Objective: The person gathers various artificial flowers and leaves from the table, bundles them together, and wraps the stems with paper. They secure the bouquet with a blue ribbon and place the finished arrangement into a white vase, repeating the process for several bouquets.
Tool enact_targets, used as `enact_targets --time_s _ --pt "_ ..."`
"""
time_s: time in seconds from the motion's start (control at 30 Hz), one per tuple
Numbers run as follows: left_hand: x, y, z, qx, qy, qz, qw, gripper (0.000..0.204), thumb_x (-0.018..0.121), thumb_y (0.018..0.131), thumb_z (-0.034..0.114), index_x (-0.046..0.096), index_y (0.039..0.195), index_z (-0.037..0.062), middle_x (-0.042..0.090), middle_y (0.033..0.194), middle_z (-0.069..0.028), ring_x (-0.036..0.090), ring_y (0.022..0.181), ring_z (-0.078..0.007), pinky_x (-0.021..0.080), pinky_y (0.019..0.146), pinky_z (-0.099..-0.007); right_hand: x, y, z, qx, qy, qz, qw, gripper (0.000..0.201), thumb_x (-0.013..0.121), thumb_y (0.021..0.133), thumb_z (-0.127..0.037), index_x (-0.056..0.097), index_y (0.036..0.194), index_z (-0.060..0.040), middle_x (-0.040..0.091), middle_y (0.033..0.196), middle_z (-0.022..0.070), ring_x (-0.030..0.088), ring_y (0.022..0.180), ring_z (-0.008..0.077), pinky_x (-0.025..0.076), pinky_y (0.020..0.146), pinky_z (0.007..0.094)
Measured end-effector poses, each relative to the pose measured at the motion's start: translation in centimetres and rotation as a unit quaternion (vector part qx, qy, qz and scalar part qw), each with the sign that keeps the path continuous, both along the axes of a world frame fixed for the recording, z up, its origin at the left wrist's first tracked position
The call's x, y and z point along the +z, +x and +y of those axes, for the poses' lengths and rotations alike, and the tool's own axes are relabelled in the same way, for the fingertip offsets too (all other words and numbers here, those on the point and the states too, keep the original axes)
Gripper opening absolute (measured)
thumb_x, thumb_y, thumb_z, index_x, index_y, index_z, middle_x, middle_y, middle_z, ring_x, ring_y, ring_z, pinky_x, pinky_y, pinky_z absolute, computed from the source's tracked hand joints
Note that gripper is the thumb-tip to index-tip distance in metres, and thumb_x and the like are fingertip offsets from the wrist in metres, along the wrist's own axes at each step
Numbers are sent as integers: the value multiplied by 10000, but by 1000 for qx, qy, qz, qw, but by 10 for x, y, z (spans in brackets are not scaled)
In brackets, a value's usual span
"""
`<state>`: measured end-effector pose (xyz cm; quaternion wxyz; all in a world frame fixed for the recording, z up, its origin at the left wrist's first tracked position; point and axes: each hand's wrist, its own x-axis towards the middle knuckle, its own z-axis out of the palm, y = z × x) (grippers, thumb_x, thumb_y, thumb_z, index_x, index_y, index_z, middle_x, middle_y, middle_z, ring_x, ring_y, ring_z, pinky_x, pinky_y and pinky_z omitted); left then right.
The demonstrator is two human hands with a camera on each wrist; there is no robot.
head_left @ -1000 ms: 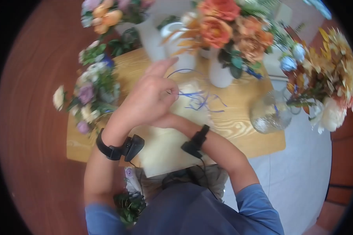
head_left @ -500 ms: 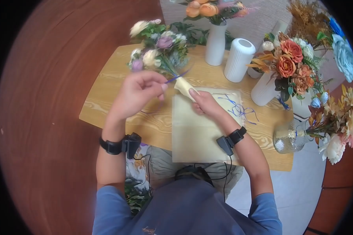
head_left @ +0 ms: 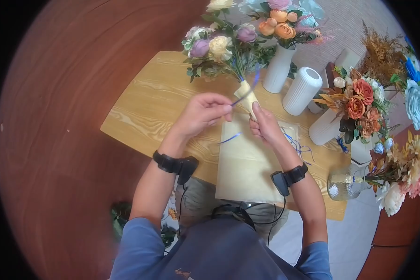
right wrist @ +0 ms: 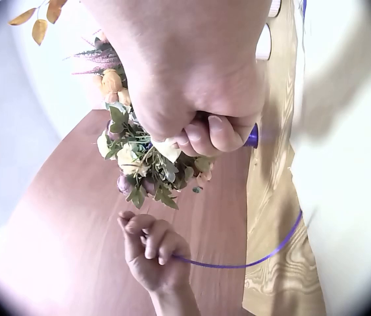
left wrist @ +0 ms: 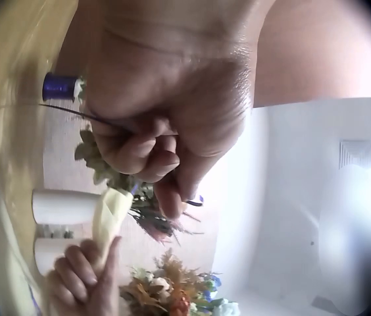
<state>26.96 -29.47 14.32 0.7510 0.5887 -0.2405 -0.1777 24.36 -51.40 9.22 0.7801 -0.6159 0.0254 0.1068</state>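
The right hand [head_left: 267, 125] grips the cream paper wrap [head_left: 247, 97] round the stems of a bouquet of cream and purple flowers [head_left: 220, 47]. To its left, the left hand [head_left: 204, 113] pinches a thin blue-purple ribbon [head_left: 253, 87], which rises beside the wrap. A lower length of the ribbon hangs below that hand. From the left wrist view, the left hand [left wrist: 166, 112] has its fingers curled on the ribbon. In the right wrist view the right hand [right wrist: 192, 99] closes round the wrap, and the ribbon [right wrist: 238, 266] trails in a curve from the left hand [right wrist: 158, 253].
Cream sheets [head_left: 247, 172] lie on the wooden table [head_left: 144, 102], with loose blue ribbons [head_left: 297, 148] at their right edge. White vases [head_left: 303, 91] stand behind, some with flowers. A glass vase [head_left: 344, 185] is at the right. A purple spool [left wrist: 59, 87] shows in the left wrist view.
Compared with half a second ago, both hands and the bouquet appear farther right in the head view. A second ago the forearms were crossed; now they are apart and the bouquet is upright.
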Motion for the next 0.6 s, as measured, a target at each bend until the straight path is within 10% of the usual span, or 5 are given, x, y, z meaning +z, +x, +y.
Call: enact_targets --time_s 0.43,0.6 --pt "-35 19 -39 109 70 62 990 131 678 873 176 631 850 55 567 632 27 357 424 -3 228 373 -182 -1 -6 10 18 -16 22 999 362 482 967 -463 505 855 -120 398 561 -46 340 420 49 246 371 207" --pt "-46 24 -33 4 -51 129 990 108 581 917 92 598 993 18 582 679 13 322 396 1 210 339 -172 -6 -5 10 72 51 20 996 359 480 968 -464 499 852 -125 365 554 -62 320 425 45 237 375 216"
